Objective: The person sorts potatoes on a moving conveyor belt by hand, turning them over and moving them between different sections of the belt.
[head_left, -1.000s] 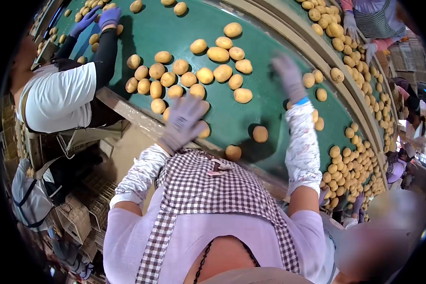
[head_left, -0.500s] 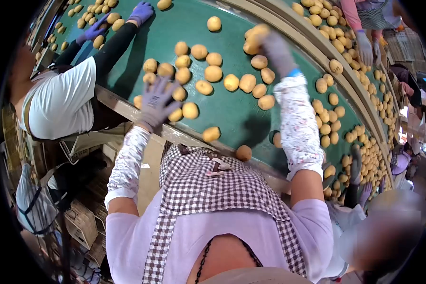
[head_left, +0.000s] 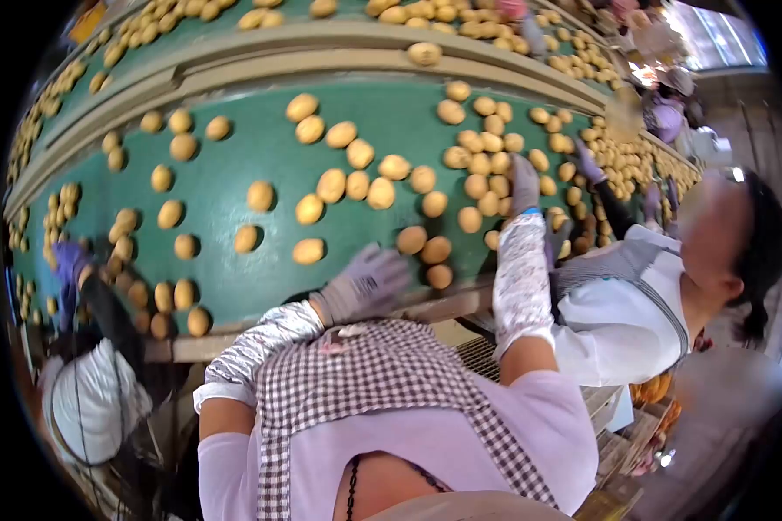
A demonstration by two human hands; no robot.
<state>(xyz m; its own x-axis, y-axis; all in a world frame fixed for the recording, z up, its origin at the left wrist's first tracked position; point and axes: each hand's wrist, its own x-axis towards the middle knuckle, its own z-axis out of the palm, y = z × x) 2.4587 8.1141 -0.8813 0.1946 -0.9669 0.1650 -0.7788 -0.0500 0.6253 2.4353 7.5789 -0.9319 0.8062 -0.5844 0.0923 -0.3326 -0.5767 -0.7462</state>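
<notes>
Many yellow-brown potatoes (head_left: 331,185) lie on a green conveyor belt (head_left: 261,239). My left hand (head_left: 369,282), in a grey glove, is over the near edge of the belt in front of my checked apron. Its fingers are stretched to the right, close to a few darker potatoes (head_left: 435,250); I see nothing held. Farther out on the right, my gloved right hand (head_left: 523,184) reaches among a cluster of potatoes (head_left: 477,187). Its fingers point away from me, close together and seen from the back. No potato shows in its grasp, though the palm side is hidden.
A co-worker (head_left: 626,295) stands close on my right, with a purple-gloved hand (head_left: 589,162) over the belt. Another person's purple-gloved hand (head_left: 71,260) is at the left. A beige rail (head_left: 321,39) separates a second belt carrying potatoes; one potato (head_left: 424,54) rests on that rail.
The view has swung to the right. My left hand has left the potatoes it was over and come in near my apron. My right hand no longer holds potatoes and reaches into the right-hand cluster.
</notes>
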